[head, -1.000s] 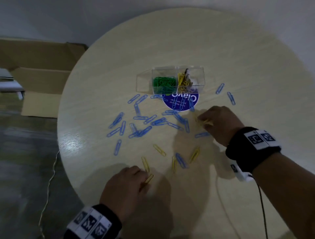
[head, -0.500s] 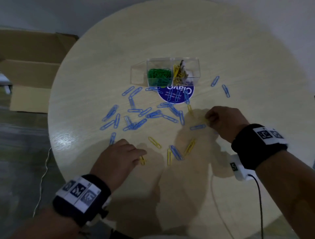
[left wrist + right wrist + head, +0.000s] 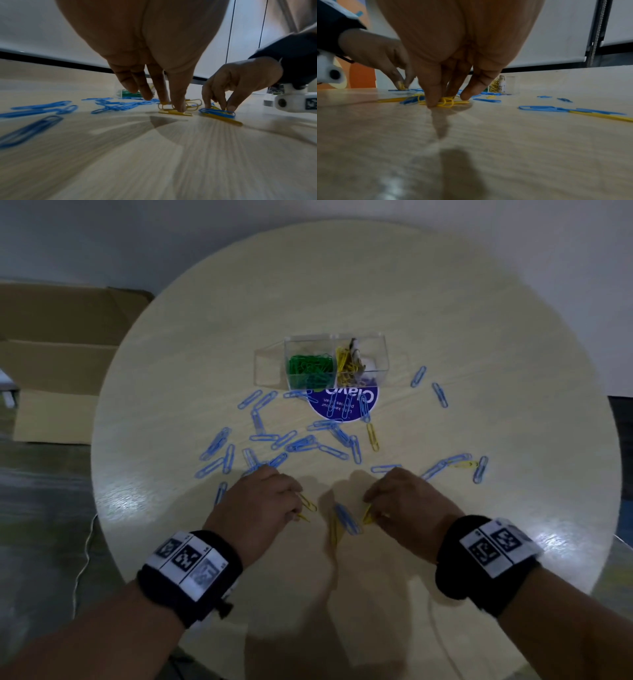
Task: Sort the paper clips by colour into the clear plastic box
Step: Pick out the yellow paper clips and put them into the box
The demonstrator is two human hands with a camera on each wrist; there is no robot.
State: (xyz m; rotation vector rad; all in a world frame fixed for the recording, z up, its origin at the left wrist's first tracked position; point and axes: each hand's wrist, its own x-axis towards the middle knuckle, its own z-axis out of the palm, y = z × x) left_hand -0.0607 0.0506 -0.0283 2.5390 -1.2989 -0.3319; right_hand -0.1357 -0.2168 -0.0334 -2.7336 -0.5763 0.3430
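The clear plastic box [image 3: 371, 350] stands at the table's middle, with green clips [image 3: 310, 369] in its left compartment and yellow clips [image 3: 346, 366] in the right one. Blue paper clips [image 3: 301, 443] lie scattered in front of it. My left hand [image 3: 293, 505] pinches yellow clips [image 3: 307, 503] against the table; the left wrist view shows its fingertips [image 3: 178, 106] on them. My right hand [image 3: 371, 508] pinches a bunch of yellow clips [image 3: 447, 102]. Between the hands lie a blue clip [image 3: 347, 518] and a yellow clip [image 3: 334, 530].
A round blue sticker [image 3: 342, 402] lies in front of the box. Loose yellow clips [image 3: 372, 436] [image 3: 464, 463] lie among the blue ones at centre and right. A cardboard box [image 3: 51, 354] stands on the floor to the left. A thin cable [image 3: 85, 559] hangs past the table's [image 3: 445, 302] left edge.
My right hand has drawn back from near the sticker to the yellow clip beside the blue one. My left hand has moved forward and right onto another yellow clip. The hands are closer together.
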